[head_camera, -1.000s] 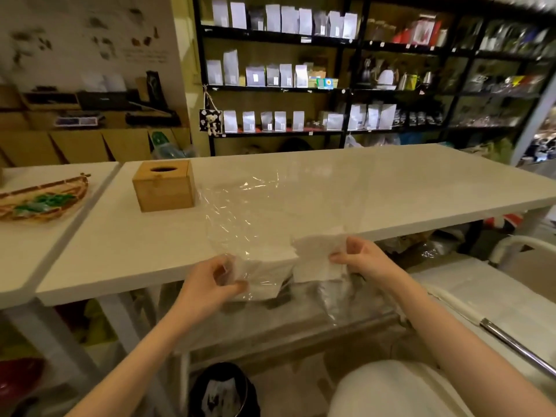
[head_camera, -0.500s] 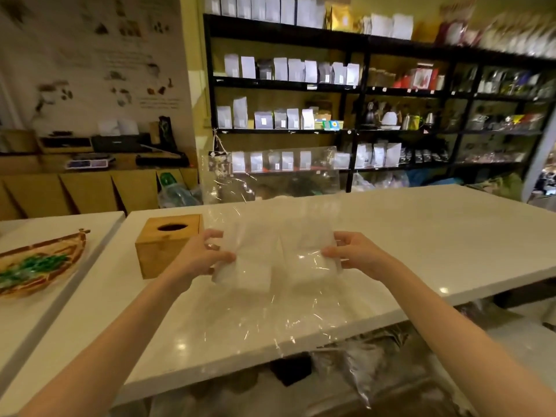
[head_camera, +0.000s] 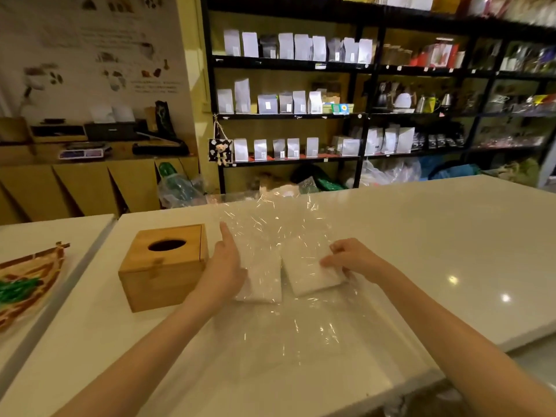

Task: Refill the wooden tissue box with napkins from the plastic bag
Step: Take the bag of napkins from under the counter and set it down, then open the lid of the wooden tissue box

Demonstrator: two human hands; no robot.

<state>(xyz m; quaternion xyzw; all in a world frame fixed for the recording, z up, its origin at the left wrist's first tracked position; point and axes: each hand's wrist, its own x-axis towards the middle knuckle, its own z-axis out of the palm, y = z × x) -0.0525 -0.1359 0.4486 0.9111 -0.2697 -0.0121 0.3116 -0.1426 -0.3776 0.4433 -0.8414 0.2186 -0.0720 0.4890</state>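
Note:
The wooden tissue box (head_camera: 164, 266), with an oval hole in its top, stands on the white table (head_camera: 436, 236) at the left. Right beside it lies the clear plastic bag (head_camera: 301, 326), flat on the table, with two white napkin stacks inside: a left stack (head_camera: 263, 281) and a right stack (head_camera: 307, 269). My left hand (head_camera: 224, 266) rests against the left stack's side between box and bag, index finger stretched out. My right hand (head_camera: 352, 257) pinches the right stack's edge through the plastic.
A woven tray (head_camera: 27, 284) with green items sits on a second white table (head_camera: 54, 233) at the left, across a narrow gap. Black shelves (head_camera: 361, 112) with pouches stand behind the table. The table's near edge runs diagonally at the lower right.
Both hands lifted the bag from the table's near edge, carried it forward and laid it down beside the wooden box. My left hand's grip has loosened.

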